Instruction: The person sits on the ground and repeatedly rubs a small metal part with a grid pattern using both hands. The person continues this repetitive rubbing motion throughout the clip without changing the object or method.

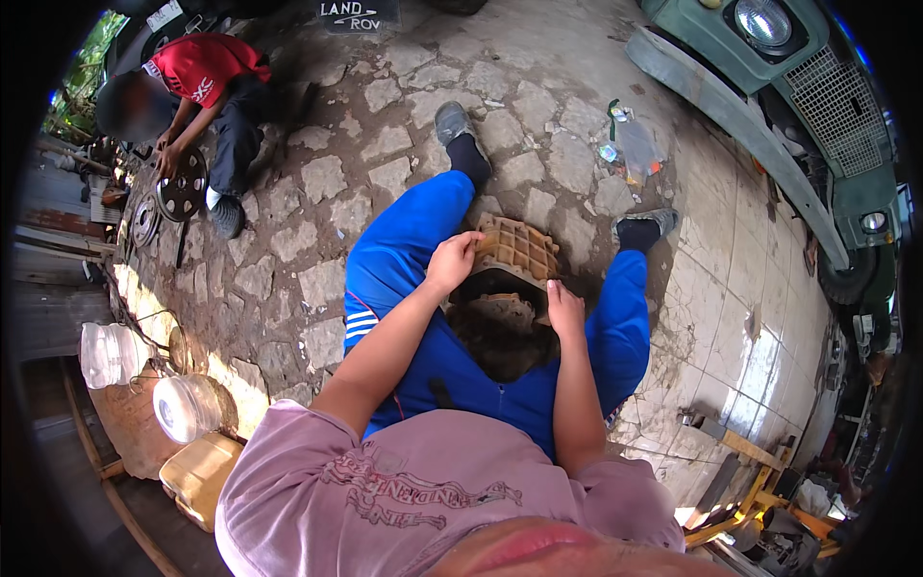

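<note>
Between my spread legs is a brown, ribbed metal casing (514,242) with a dark opening on the side toward me. My left hand (452,262) is closed on its upper left edge. At its right edge my right hand (565,308) grips the rim, thumb on top. A rough, light brown part (505,310) shows inside or just below the opening; I cannot tell whether it belongs to the casing. Nearer to me lies a dark, rounded mass (500,348), too shadowed to make out.
Far left, a person in a red shirt (207,72) bends over a dark wheel disc (183,188). Clear plastic containers (187,409) and a yellowish jerrycan (202,476) stand at left. A green vehicle's bumper (731,130) juts in at right. Plastic litter (635,144) lies on the stone paving.
</note>
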Demonstrator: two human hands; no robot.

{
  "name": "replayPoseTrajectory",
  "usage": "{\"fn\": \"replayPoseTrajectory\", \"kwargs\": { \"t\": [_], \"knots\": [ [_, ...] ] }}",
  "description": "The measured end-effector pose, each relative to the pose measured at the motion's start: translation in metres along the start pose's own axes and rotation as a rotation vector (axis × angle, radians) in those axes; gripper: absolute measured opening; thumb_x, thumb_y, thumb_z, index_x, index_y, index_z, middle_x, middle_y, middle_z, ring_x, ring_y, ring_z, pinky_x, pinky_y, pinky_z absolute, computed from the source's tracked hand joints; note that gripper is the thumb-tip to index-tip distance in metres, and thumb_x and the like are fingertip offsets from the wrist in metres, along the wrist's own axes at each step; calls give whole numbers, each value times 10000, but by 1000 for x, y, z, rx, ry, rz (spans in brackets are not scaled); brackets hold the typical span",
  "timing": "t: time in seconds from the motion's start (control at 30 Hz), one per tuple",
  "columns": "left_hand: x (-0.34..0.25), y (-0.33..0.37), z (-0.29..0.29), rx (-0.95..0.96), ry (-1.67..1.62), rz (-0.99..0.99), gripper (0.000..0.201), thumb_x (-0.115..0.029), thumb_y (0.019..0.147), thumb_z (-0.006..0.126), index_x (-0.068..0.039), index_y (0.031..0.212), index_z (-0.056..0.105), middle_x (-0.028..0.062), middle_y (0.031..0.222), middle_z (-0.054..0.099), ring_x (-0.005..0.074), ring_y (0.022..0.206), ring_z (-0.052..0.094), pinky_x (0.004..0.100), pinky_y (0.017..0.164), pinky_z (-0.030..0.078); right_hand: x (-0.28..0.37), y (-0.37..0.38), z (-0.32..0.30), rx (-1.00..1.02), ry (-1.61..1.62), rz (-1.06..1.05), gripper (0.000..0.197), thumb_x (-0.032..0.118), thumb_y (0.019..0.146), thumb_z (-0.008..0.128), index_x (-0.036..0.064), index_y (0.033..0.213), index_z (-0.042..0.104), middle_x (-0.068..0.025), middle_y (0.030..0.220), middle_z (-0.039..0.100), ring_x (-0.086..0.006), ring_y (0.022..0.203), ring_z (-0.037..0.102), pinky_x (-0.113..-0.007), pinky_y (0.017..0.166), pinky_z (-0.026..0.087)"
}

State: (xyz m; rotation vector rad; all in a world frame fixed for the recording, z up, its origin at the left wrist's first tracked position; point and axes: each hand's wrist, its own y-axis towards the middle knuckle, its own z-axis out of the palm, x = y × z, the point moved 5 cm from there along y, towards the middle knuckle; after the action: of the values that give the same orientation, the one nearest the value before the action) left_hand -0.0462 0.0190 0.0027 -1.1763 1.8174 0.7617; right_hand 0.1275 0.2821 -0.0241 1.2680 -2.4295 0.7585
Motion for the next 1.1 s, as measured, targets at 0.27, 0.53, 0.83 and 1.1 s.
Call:
{"fn": "replayPoseTrajectory", "kwargs": {
  "t": [0.27,0.53,0.83,1.1],
  "knots": [
    [-11,-7,0,152,-12,-158,237,-197,976,717,-110,1192,763,71,643,603,170,564,581,366,597,480,2,-8,-5,-40,-42,-24,579,524,1118,403,100,1400,678,-112,1428,681,-350,1346,606,-620,1224,313],
    [-6,-7,1,204,-1,-153,257,-211,971,699,-101,1195,762,62,641,598,172,586,592,372,615,487,4,-1,4,-88,-9,-25,551,517,1115,421,115,1383,688,-101,1404,698,-354,1332,614,-623,1222,311],
    [-4,-9,3,215,-3,-159,264,-203,960,693,-96,1190,767,74,673,626,182,612,614,374,643,507,6,-4,4,-109,37,-33,558,538,1114,403,147,1363,713,-81,1416,693,-371,1325,617,-653,1222,291],
    [-1,-5,5,225,26,-166,255,-205,957,701,-110,1183,771,81,702,652,193,634,634,376,655,517,-6,8,-2,-9,-56,109,604,567,1115,376,141,1366,723,-133,1362,715,-354,1313,629,-605,1227,313]
  ]
}}
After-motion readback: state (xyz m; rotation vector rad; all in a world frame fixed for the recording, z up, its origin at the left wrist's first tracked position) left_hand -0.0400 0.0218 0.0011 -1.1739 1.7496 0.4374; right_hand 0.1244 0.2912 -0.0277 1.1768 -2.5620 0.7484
